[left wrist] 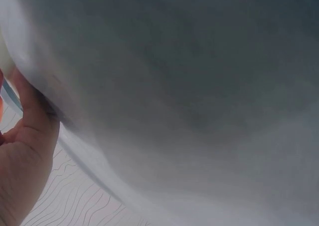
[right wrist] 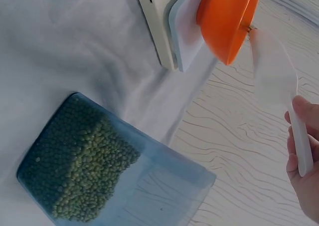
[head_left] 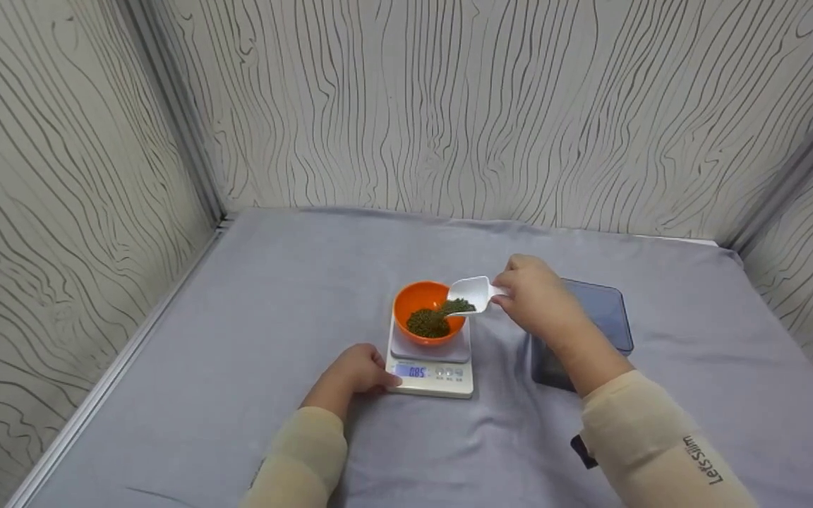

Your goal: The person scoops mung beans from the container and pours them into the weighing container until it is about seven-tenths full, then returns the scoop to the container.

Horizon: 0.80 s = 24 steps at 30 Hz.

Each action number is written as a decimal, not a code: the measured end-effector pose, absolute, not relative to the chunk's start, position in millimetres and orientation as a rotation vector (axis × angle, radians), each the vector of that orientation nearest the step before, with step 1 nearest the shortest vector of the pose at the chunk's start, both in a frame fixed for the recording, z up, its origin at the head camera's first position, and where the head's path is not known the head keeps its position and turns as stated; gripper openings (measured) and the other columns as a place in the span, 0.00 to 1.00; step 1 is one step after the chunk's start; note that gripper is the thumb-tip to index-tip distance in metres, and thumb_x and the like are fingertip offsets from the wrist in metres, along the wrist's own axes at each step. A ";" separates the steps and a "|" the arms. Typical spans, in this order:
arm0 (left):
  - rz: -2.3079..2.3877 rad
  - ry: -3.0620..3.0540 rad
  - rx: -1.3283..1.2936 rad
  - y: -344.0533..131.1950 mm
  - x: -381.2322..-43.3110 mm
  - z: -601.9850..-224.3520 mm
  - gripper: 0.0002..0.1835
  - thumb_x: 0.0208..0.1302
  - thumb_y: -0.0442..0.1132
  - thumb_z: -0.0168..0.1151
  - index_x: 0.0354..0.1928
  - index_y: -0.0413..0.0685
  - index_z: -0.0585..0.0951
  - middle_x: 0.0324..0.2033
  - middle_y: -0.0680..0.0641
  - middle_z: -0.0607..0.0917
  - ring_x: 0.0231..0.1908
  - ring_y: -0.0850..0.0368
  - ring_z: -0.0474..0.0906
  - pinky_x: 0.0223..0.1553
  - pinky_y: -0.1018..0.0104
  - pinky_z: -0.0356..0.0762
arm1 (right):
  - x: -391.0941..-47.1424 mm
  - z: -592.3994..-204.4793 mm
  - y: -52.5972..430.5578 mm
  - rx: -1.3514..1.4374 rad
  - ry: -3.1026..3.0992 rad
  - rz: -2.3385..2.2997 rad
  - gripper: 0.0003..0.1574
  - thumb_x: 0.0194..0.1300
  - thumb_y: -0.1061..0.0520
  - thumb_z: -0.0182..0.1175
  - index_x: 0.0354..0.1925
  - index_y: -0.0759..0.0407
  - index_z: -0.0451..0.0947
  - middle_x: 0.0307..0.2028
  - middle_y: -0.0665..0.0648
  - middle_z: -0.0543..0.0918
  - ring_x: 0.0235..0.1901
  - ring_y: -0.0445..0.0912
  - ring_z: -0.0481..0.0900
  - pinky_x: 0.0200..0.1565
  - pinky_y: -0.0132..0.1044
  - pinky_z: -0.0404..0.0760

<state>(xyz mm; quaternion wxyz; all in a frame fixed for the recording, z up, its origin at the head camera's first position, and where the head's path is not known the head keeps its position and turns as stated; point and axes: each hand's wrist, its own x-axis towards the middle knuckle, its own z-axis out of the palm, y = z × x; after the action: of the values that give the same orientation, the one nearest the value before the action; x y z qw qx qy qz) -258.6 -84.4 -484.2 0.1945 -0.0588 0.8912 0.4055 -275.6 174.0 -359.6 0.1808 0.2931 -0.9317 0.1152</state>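
Note:
My right hand (head_left: 533,293) grips the handle of a white plastic scoop (head_left: 473,288), tilted over the right rim of an orange bowl (head_left: 408,302). Green mung beans (head_left: 426,323) lie in the bowl, and more rest at the scoop's lip. Under the bowl is a white kitchen scale (head_left: 431,386), its lit display reading about 085. At the scale's front left corner, my left hand (head_left: 360,368) holds the edge with the thumb on top; its other fingers are partly hidden. In the right wrist view the scoop (right wrist: 273,69) touches or nearly touches the bowl (right wrist: 224,24).
A bluish clear container (head_left: 598,310) stands right of the scale, partly behind my right forearm. Mung beans (right wrist: 99,166) fill part of it in the right wrist view. Grey wrinkled cloth (head_left: 272,296) covers the table, with patterned panels (head_left: 406,106) on its sides.

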 end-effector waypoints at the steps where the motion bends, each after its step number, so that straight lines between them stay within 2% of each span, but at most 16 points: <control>1: 1.139 2.498 -0.167 -84.4 -258.7 -484.2 0.17 0.45 0.42 0.73 0.28 0.45 0.73 0.23 0.47 0.75 0.27 0.54 0.71 0.28 0.65 0.69 | -274.9 -358.7 172.8 0.834 -2.622 0.306 0.06 0.46 0.64 0.69 0.26 0.64 0.81 0.22 0.55 0.70 0.26 0.52 0.70 0.33 0.44 0.70; 10: 1.144 2.503 -0.158 -83.7 -258.5 -485.8 0.17 0.45 0.41 0.72 0.27 0.44 0.72 0.21 0.48 0.75 0.24 0.55 0.71 0.27 0.66 0.69 | -271.0 -354.7 165.7 0.912 -2.511 0.183 0.08 0.42 0.65 0.70 0.23 0.64 0.79 0.23 0.56 0.69 0.27 0.52 0.68 0.34 0.44 0.69; 24: 1.134 2.498 -0.199 -82.9 -258.7 -485.5 0.17 0.44 0.42 0.73 0.29 0.44 0.73 0.23 0.47 0.75 0.27 0.54 0.71 0.29 0.64 0.69 | -269.8 -355.6 167.4 0.889 -2.529 0.229 0.08 0.44 0.64 0.69 0.26 0.65 0.80 0.25 0.56 0.69 0.29 0.53 0.67 0.34 0.44 0.68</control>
<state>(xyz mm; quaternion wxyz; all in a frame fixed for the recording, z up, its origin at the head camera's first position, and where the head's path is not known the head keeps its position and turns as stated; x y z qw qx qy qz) -258.7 -82.9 -485.5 0.1943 -0.0710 0.8909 0.4044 -269.8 167.4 -355.6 0.2237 0.3221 -0.9162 0.0831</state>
